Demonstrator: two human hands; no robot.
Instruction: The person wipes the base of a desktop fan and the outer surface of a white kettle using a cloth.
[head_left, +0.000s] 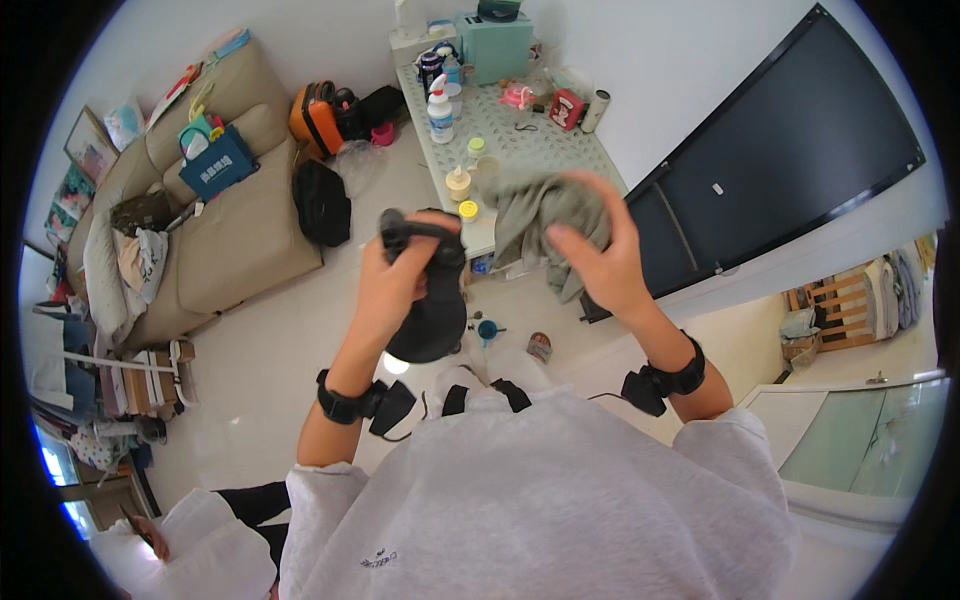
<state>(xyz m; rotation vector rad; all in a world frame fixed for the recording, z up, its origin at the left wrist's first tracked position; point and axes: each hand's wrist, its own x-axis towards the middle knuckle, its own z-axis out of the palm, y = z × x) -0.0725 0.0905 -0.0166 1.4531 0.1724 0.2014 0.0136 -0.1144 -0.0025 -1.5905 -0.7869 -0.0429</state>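
Note:
My left hand (405, 270) is closed around a black, shoe-shaped thing (437, 312), its rounded end hanging down; I cannot make out its exact kind. In my right hand (607, 250) is a crumpled grey-green cloth (540, 225), bunched between the fingers and thumb. The two hands are raised in front of me, a small gap between the cloth and the black thing. Behind them stands a long patterned table (520, 146), its near end partly hidden by the cloth. On it, close to the cloth, are a cream pump bottle (458, 185) and a yellow-lidded jar (468, 211).
A white spray bottle (440, 118) and a mint-green box (497, 48) stand farther along the table. At left is a beige sofa (245, 235) with bags. A dark panel (770, 150) leans at right. Another person's hand (152, 540) shows at lower left. A grey slipper (540, 347) lies on the floor.

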